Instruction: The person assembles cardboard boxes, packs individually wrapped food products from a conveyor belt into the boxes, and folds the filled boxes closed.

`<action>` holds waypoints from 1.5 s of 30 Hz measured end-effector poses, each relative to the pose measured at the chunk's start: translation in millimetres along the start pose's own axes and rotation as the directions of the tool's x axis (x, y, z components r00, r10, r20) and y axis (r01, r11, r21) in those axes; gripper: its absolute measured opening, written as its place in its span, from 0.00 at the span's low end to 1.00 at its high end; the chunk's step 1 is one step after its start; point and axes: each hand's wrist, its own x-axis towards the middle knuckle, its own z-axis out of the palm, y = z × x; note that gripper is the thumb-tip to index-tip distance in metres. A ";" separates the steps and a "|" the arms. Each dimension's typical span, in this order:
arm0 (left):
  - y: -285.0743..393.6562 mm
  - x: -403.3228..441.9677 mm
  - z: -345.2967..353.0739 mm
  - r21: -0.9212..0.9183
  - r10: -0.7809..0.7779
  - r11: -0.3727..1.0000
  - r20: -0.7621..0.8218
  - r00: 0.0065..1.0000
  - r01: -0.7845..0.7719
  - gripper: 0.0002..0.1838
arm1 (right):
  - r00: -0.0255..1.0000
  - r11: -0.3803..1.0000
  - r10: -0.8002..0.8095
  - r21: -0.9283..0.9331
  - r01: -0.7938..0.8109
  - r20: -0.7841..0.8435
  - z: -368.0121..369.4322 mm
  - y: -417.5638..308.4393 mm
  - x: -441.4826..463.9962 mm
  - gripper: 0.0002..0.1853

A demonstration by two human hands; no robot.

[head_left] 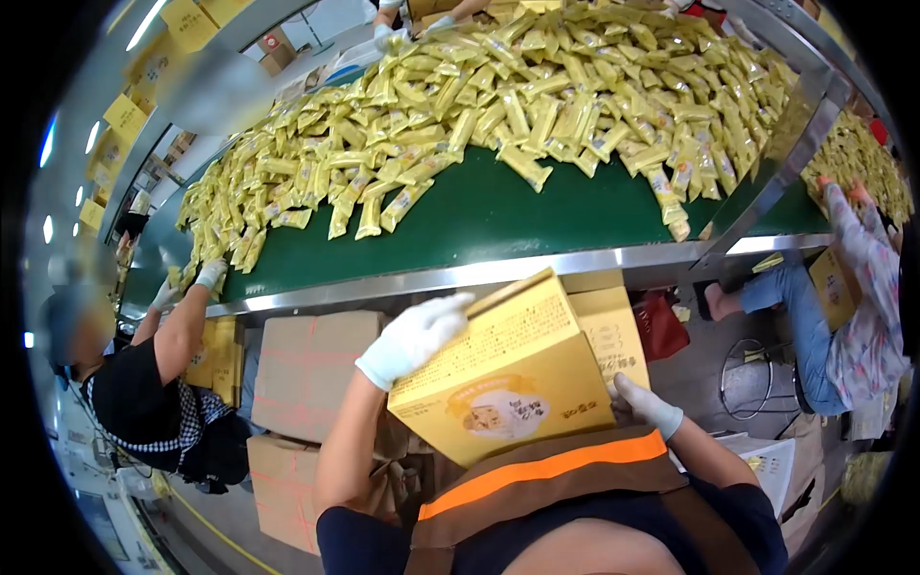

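A yellow printed carton (503,369) is tilted in front of my body, below the edge of the green conveyor belt (460,225). My left hand (422,335), in a white glove, grips its upper left edge. Gloved in white too, my right hand (649,404) is at the carton's lower right corner, its fingers partly hidden behind the box. Behind the carton on the right stands another yellow box (609,331). A large heap of yellow wrapped packets (537,96) covers the far part of the belt.
Brown cartons (321,369) are stacked left of me. One co-worker (144,393) handles packets at the left; another person (853,287) is at the right. More gloved hands are at the belt's far side. A metal rail (355,287) edges the belt; a stool (747,379) stands right.
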 end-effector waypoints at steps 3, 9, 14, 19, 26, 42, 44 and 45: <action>19.6 -4.0 1.2 0.007 0.029 1.000 -0.228 0.973 -0.028 0.31 | 0.997 0.870 -0.070 0.490 0.044 0.035 66.4 -61.9 -18.1 0.28; -51.2 -4.8 102.2 -0.930 -0.294 0.269 -0.326 0.898 -0.249 0.29 | 0.832 0.794 -0.420 -0.298 0.530 0.362 99.4 -206.1 -55.1 0.34; -100.6 -25.7 146.5 0.328 0.109 0.938 -0.591 0.799 0.114 0.21 | 0.739 -0.075 0.204 -0.743 0.665 0.642 123.9 -212.0 -9.5 0.18; 50.5 27.3 49.6 0.478 0.341 0.874 -0.472 0.813 -0.089 0.26 | 0.695 -0.261 0.339 -0.647 0.717 0.634 192.3 -165.6 17.0 0.17; 13.1 22.2 63.6 0.920 -0.203 0.389 0.038 0.979 0.045 0.32 | 0.803 -0.460 -0.321 -0.824 0.331 0.502 104.1 -139.1 21.2 0.27; -64.4 26.8 48.7 0.228 -0.068 0.958 -0.407 0.911 0.174 0.34 | 0.878 -0.157 -0.397 -0.962 0.224 0.269 76.1 -102.6 25.8 0.41; -53.7 12.7 79.3 0.276 -0.093 0.929 -0.476 0.875 0.249 0.39 | 0.867 -0.093 -0.417 -0.961 0.259 0.274 71.9 -99.0 26.5 0.43; -74.5 14.2 100.1 0.116 -0.106 0.977 -0.474 0.874 0.181 0.42 | 0.866 -0.023 -0.435 -0.964 0.263 0.246 69.1 -95.2 30.6 0.46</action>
